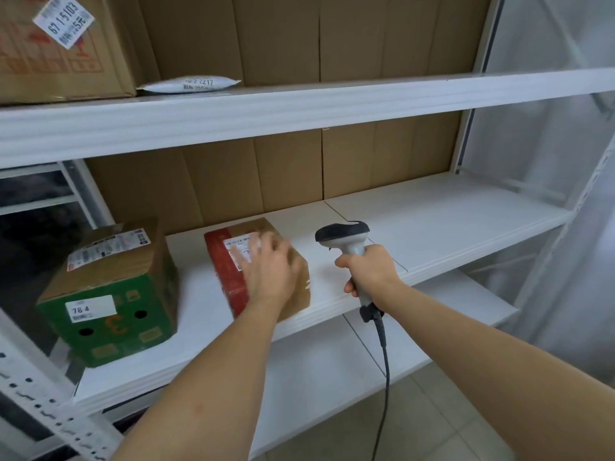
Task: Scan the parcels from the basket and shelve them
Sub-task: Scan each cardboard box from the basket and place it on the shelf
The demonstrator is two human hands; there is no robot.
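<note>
The red parcel [256, 271] sits on the middle shelf [432, 224], and the left hand [269, 267] lies on top of it, fingers spread flat, grip released. Just right of the parcel, the right hand [369, 271] has its grip clenched round the scanner [346, 241], which points across the parcel. Left of the parcel a green box [109, 294] already carries a tag. This one looks shelved, its scan probably underway; the basket is out of sight, so what remains is unknown.
</note>
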